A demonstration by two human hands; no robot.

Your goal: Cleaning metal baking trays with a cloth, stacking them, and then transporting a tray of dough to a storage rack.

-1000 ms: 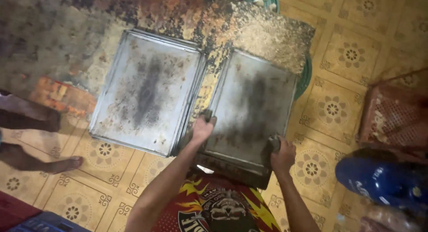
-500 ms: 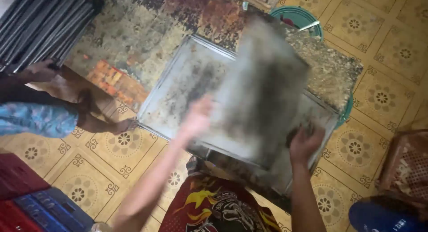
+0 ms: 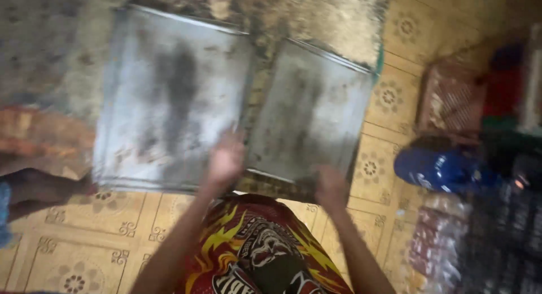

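While the view is blurred by motion, a red and yellow printed garment (image 3: 254, 254) fills the bottom centre, and two bare forearms reach forward from it. The left hand (image 3: 224, 158) rests on the near edge between two trays, fingers spread and loose, though blur hides whether it grips anything. The right hand (image 3: 330, 185) touches the near right corner of the right-hand stained grey rectangular metal baking tray (image 3: 313, 110); whether it grasps the rim cannot be told. Just to the left lies a larger stained grey rectangular metal tray (image 3: 169, 96), flat on a dark, dirty mat (image 3: 316, 17). Both sit on the yellow patterned tile floor (image 3: 84, 243). To the right stand a shiny blue rounded container (image 3: 437, 167) and, farther off, a reddish-brown woven basket (image 3: 451, 99).
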